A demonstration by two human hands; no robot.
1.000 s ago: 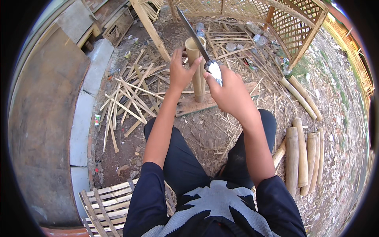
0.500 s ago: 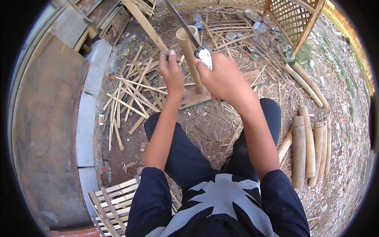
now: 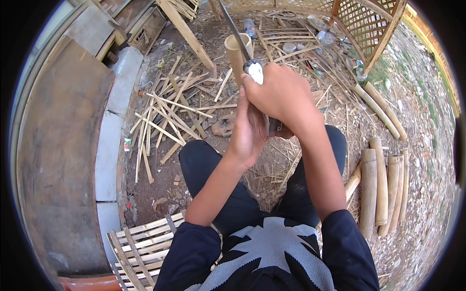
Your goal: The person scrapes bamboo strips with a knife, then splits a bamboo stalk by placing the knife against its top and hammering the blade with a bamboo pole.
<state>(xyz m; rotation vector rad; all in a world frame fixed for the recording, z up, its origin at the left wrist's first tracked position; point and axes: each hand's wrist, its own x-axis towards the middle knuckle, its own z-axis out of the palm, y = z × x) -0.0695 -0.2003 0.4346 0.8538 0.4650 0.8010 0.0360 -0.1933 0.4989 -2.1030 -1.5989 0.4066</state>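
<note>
My right hand (image 3: 284, 94) is closed round the white-wrapped handle (image 3: 255, 72) of a long knife. Its dark blade (image 3: 234, 26) points up and away, crossing the mouth of an upright bamboo tube (image 3: 235, 56). Directly below, my left hand (image 3: 250, 133) is curled against the right one, thumb pointing up beside the tube. Its other fingers are mostly hidden, so what it grips does not show. A small dark piece (image 3: 274, 127) sticks out between the two hands. The tube's lower part is behind them.
Split bamboo strips (image 3: 165, 114) lie heaped at the left, near a leaning wooden post (image 3: 189, 39). Several cut bamboo lengths (image 3: 369, 189) rest at the right. A slatted bamboo piece (image 3: 141, 245) is at lower left, a lattice panel (image 3: 371, 29) at far right.
My left hand has moved right and nearer, from in front of the wooden post to just under my right hand. The knife stays in my right hand over the tube. The view has shifted slightly.
</note>
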